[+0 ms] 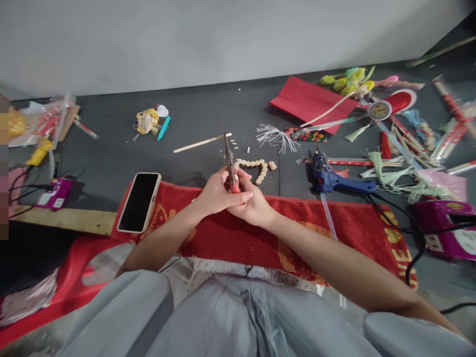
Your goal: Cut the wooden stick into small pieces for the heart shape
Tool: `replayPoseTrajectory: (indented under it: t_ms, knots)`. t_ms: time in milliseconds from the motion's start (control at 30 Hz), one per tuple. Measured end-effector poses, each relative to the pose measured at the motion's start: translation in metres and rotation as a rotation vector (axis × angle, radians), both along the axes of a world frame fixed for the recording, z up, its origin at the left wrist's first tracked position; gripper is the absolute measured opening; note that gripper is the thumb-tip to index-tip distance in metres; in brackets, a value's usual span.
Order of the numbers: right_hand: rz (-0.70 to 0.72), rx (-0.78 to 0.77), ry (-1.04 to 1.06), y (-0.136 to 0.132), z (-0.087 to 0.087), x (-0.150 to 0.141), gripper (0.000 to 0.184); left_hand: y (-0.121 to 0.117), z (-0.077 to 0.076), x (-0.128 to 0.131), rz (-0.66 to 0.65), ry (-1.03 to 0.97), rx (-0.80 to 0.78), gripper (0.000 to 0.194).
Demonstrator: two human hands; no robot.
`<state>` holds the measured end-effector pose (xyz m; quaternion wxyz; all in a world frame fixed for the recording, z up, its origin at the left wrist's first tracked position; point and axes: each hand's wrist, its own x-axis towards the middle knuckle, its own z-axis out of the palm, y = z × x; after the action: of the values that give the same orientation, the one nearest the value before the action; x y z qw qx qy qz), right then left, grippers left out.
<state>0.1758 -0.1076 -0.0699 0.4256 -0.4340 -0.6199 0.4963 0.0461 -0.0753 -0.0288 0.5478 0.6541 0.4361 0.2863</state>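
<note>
Both my hands meet at the table's near edge, over the red towel [238, 238]. Between them stands a pair of scissors [229, 158], dark blades pointing away and red handle partly covered by fingers. My left hand [214, 194] is closed against the handle from the left. From the right, my right hand [253, 204] wraps round it, palm partly up. Any small piece in the fingers is hidden. Just beyond lies a curved chain of short pale stick pieces [262, 169]. A thin wooden stick [201, 143] and several tiny cut bits [248, 149] are near the blade tips.
A phone [139, 202] lies at left on the towel. To the right rests a blue glue gun [327, 173] with its cord. Red paper [312, 101], a red ribbon spool [390, 105] and tassels fill the back right. Purple boxes [442, 223] stand at both sides.
</note>
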Motion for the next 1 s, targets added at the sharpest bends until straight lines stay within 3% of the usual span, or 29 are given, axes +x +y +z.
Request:
replayPoseTrajectory:
  t_ms: [100, 200, 333, 467, 533, 600, 667, 833, 1000]
  knots:
    - [-0.003, -0.024, 0.01, 0.001, 0.005, 0.001, 0.047, 0.002, -0.003, -0.002, -0.027, 0.055, 0.024, 0.053]
    - [0.003, -0.052, 0.018, -0.001, 0.014, 0.003, 0.045, 0.006, -0.006, -0.007, -0.041, 0.045, 0.189, 0.059]
    - [-0.04, -0.132, -0.025, -0.006, 0.028, 0.009, 0.043, 0.008, -0.006, -0.021, 0.074, 0.068, 0.634, 0.062]
    - [-0.109, -0.122, -0.132, -0.006, 0.036, 0.015, 0.044, 0.006, 0.004, -0.031, 0.234, 0.233, 1.184, 0.029]
    - [-0.109, -0.115, -0.207, -0.005, 0.039, 0.017, 0.046, 0.005, 0.012, -0.033, 0.379, 0.408, 1.307, 0.021]
    - [-0.094, -0.109, -0.292, -0.004, 0.04, 0.018, 0.048, 0.008, 0.017, -0.034, 0.514, 0.561, 1.32, 0.025]
    - [-0.075, -0.097, -0.368, -0.004, 0.041, 0.018, 0.049, 0.014, 0.018, -0.037, 0.55, 0.615, 1.264, 0.029]
    - [-0.035, -0.053, -0.475, -0.006, 0.042, 0.018, 0.048, 0.029, 0.008, -0.046, 0.42, 0.612, 1.103, 0.025]
    - [0.025, 0.001, -0.506, -0.005, 0.044, 0.022, 0.047, 0.025, 0.007, -0.05, 0.432, 0.604, 0.955, 0.025]
